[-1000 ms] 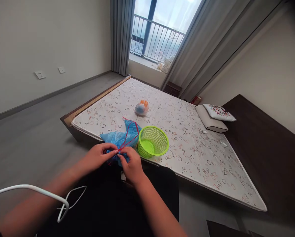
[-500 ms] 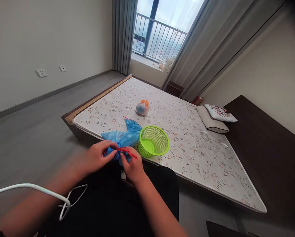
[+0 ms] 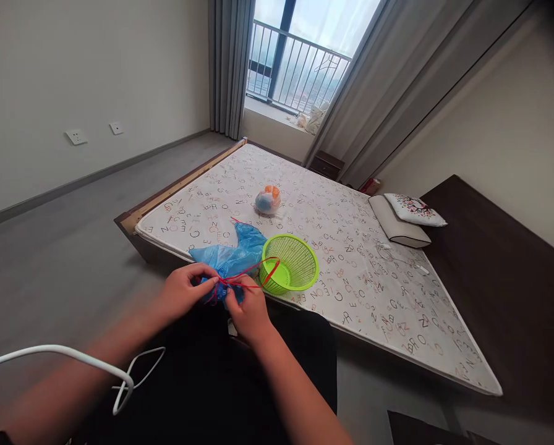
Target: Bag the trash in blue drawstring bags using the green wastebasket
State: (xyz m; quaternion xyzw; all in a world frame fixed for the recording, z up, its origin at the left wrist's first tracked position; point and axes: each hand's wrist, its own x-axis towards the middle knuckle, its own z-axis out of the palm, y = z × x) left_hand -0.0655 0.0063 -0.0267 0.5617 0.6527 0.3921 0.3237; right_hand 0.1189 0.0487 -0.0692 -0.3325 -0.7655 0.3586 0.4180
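A thin blue plastic bag lies spread over the near edge of the mattress, its bunched end between my two hands. My left hand pinches red string at that bunched blue plastic. Close beside it, my right hand is closed on the same string, thumb and fingers together. A loop of the string reaches right, in front of the green plastic basket, which stands just beyond my right hand. Whether the string is knotted is hidden by my fingers.
The lettered mattress carries a small tied bag with an orange top, a beige pillow, a patterned cushion and a cable. A white cord hangs across my left forearm. A dark headboard stands at right.
The red string now stretches in a long loop to the right across the basket; before, only a short end stuck out by my right hand. My hands have barely moved.
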